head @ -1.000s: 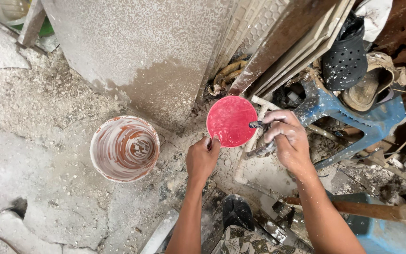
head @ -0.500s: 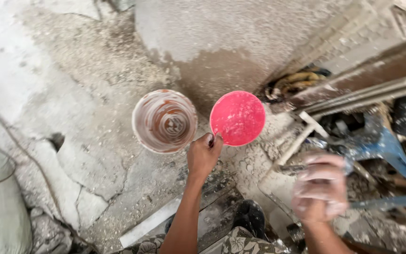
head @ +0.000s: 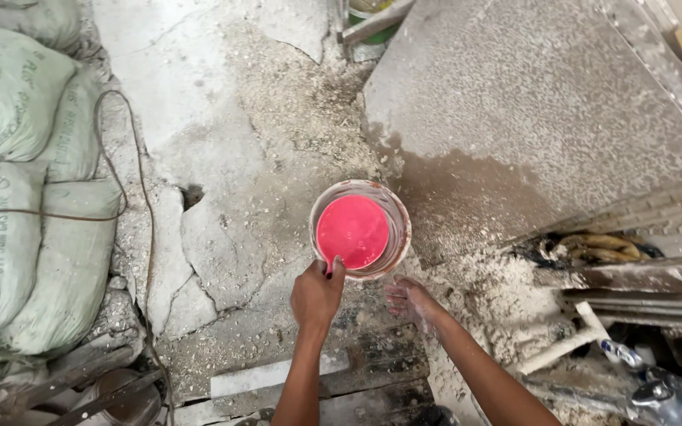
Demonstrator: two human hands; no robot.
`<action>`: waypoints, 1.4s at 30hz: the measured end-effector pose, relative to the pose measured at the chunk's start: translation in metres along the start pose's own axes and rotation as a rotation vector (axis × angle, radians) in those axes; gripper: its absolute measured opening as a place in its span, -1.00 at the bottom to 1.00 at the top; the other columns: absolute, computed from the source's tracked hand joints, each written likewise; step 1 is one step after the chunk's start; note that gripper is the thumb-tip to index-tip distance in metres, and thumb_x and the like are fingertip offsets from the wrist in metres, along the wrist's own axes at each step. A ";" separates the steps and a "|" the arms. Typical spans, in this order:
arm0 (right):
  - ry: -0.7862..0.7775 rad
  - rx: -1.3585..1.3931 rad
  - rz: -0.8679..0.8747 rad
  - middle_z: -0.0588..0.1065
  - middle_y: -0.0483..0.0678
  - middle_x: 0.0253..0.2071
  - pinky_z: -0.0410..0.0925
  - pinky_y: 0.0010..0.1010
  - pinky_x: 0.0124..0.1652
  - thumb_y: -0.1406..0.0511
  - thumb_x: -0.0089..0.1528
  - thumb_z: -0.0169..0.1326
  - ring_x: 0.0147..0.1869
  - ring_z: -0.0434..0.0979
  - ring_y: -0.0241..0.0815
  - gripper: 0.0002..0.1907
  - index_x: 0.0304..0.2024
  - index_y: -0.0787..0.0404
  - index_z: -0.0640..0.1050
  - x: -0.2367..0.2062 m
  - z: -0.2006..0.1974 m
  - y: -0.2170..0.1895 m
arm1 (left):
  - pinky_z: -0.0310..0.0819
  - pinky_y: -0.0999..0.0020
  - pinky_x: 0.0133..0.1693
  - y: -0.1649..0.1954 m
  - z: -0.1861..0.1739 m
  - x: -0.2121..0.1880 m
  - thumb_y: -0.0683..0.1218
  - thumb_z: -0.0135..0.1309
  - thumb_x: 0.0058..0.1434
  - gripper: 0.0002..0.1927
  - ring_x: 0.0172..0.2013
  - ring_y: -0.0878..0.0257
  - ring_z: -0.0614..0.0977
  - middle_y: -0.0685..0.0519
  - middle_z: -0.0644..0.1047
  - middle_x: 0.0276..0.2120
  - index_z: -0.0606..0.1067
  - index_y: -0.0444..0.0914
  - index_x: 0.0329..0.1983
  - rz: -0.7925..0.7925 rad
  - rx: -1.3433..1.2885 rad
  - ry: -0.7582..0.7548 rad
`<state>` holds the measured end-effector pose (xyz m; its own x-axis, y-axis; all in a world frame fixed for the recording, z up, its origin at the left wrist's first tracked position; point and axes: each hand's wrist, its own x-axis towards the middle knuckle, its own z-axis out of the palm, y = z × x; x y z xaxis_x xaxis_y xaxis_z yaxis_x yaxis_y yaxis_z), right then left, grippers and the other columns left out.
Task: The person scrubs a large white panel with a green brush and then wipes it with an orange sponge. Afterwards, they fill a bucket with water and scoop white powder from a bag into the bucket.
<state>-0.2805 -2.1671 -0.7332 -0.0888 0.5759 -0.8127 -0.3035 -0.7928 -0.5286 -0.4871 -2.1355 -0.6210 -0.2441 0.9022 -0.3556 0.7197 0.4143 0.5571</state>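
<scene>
Pink lid (head: 353, 232) pinched by left hand (head: 317, 293) over bucket (head: 399, 207), right hand (head: 409, 302) blurred, seemingly open

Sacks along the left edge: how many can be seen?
3 at least. Top sack lies upper left, a second sack is wedged just right of it, and a lower sack lies beneath. Another may sit at the top-left corner, cut off by the frame.
</scene>
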 end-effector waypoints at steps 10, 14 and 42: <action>-0.100 -0.018 -0.006 0.35 0.11 0.36 0.30 -0.07 0.22 -0.01 0.29 -0.08 0.34 0.39 0.02 -0.26 0.43 0.15 0.17 0.015 0.016 -0.017 | 0.54 0.00 -0.34 -0.030 -0.024 -0.003 0.26 0.15 0.18 -0.54 -0.43 -0.07 0.71 -0.14 0.66 -0.47 0.63 -0.24 -0.30 -0.059 0.019 0.145; -0.097 -0.070 0.001 0.37 0.09 0.34 0.31 -0.12 0.20 0.00 0.28 -0.09 0.32 0.42 0.00 -0.31 0.40 0.09 0.16 0.017 0.016 -0.009 | 0.53 -0.02 -0.38 -0.035 -0.025 -0.001 0.25 0.14 0.23 -0.55 -0.47 -0.09 0.70 -0.15 0.64 -0.51 0.61 -0.24 -0.30 -0.059 0.049 0.161; -0.109 -0.046 -0.013 0.39 0.02 0.36 0.33 -0.14 0.18 0.00 0.31 -0.16 0.30 0.43 0.00 -0.33 0.41 0.09 0.19 0.013 -0.008 0.009 | 0.51 0.05 -0.33 -0.039 -0.003 0.019 0.10 0.10 0.33 -0.73 -0.45 -0.03 0.68 -0.09 0.66 -0.43 0.54 -0.20 -0.24 0.152 0.195 0.336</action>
<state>-0.2771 -2.1679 -0.7506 -0.1884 0.6029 -0.7753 -0.2616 -0.7917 -0.5521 -0.5214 -2.1339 -0.6472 -0.3013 0.9535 0.0026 0.8655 0.2723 0.4205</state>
